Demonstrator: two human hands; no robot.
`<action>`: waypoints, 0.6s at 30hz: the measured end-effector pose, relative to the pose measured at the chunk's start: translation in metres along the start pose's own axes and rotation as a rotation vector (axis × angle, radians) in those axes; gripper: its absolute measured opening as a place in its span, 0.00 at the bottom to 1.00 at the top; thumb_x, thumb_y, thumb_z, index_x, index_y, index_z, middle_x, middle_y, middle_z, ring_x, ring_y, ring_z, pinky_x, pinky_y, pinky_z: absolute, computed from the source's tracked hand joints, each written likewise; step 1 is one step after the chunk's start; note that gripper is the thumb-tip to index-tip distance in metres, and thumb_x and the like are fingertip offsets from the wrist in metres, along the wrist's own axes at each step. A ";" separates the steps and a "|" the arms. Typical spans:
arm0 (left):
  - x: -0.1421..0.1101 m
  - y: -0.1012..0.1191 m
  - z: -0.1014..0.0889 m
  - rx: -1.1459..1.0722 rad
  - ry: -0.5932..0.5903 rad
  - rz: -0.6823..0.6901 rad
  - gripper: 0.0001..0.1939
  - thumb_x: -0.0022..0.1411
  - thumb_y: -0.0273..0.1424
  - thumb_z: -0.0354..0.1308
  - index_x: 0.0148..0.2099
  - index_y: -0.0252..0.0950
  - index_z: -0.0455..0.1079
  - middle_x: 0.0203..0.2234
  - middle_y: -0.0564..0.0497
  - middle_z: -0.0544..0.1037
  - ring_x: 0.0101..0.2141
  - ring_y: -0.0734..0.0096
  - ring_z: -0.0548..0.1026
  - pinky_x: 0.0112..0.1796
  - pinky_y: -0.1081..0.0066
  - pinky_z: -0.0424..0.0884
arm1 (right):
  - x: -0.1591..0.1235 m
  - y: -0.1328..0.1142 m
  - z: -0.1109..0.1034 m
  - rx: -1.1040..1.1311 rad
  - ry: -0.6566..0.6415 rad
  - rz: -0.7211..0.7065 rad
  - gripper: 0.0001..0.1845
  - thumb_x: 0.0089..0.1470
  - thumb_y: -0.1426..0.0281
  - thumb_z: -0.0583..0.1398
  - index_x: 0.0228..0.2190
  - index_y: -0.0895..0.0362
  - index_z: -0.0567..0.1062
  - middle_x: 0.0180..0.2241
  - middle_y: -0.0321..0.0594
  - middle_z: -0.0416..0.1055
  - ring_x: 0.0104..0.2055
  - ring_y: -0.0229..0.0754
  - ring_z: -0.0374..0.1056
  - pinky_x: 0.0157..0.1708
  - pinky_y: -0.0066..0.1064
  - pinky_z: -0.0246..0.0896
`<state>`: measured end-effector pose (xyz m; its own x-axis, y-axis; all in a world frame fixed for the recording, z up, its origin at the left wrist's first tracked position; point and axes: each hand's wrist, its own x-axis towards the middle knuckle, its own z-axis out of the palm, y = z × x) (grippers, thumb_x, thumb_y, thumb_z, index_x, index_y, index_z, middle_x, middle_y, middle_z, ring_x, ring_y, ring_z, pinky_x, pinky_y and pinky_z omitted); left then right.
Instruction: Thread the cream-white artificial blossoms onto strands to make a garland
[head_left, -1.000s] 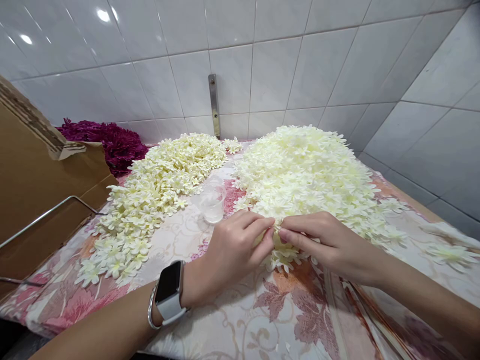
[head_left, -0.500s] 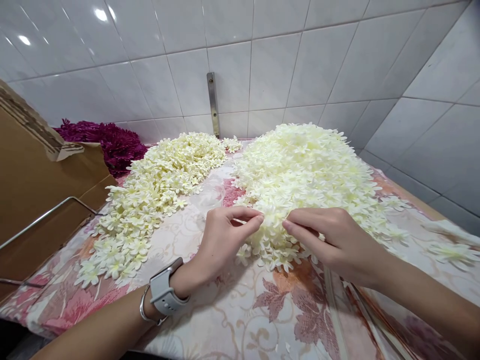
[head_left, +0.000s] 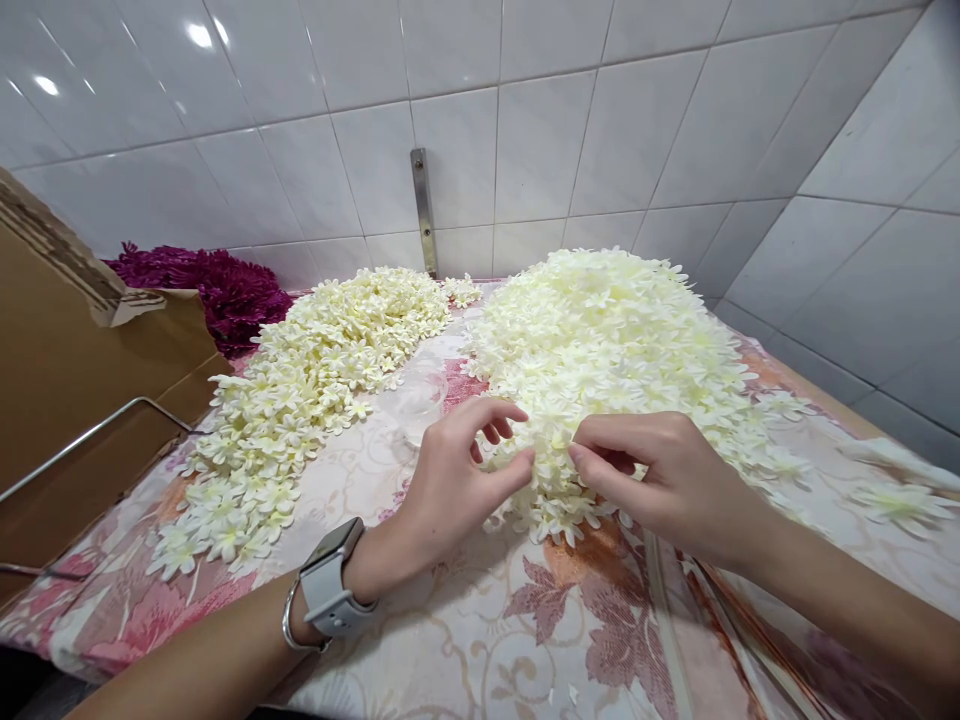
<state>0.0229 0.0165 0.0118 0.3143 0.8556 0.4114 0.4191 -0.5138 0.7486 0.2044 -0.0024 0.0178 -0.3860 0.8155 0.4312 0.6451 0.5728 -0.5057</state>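
Observation:
Over the front of a large pile of pale white-green artificial flowers [head_left: 600, 330] both of my hands hover close together. My left hand [head_left: 469, 470] has its thumb and fingers parted, with nothing visible between them; a grey-banded watch [head_left: 334, 580] and a bracelet sit on that wrist. A little to the right, my right hand [head_left: 660, 480] is closed in a pinch of thumb and forefinger. What lies in that pinch is too small to make out against the petals. A second heap of creamier flowers [head_left: 322, 350] spreads out left of my left hand.
A floral tablecloth [head_left: 450, 640] covers the table. Cardboard [head_left: 97, 380] and a bent metal rod [head_left: 90, 440] stand at the left, purple flowers [head_left: 225, 290] behind. A clear dish [head_left: 420, 395] lies between the heaps. Loose petals [head_left: 900, 500] and thin strips [head_left: 750, 640] are at the right.
My left thumb and forefinger have come apart from their pinch, and the fingers have spread. My right hand keeps its pinch in nearly the same place.

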 end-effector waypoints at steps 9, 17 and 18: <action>-0.003 -0.004 0.002 -0.013 0.002 0.256 0.04 0.56 0.25 0.59 0.35 0.36 0.74 0.30 0.51 0.76 0.32 0.73 0.72 0.33 0.73 0.67 | 0.000 -0.002 0.002 0.026 -0.036 -0.073 0.13 0.56 0.72 0.52 0.20 0.57 0.62 0.17 0.30 0.57 0.19 0.30 0.53 0.21 0.25 0.47; -0.002 -0.002 0.001 0.042 0.016 0.240 0.01 0.55 0.27 0.60 0.32 0.36 0.73 0.27 0.52 0.76 0.31 0.71 0.72 0.33 0.72 0.67 | -0.001 0.000 0.004 0.009 -0.019 -0.081 0.16 0.54 0.75 0.49 0.17 0.56 0.56 0.15 0.30 0.51 0.17 0.31 0.48 0.19 0.26 0.43; -0.002 -0.002 0.001 0.041 0.026 0.211 0.02 0.55 0.28 0.61 0.34 0.36 0.73 0.29 0.51 0.75 0.33 0.71 0.72 0.34 0.72 0.67 | 0.000 -0.001 0.003 0.013 -0.015 -0.057 0.16 0.54 0.75 0.50 0.16 0.56 0.56 0.14 0.30 0.50 0.17 0.31 0.47 0.19 0.27 0.42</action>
<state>0.0221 0.0156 0.0094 0.3765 0.7300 0.5705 0.3807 -0.6833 0.6231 0.2021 -0.0031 0.0163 -0.4317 0.7825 0.4487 0.6129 0.6194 -0.4906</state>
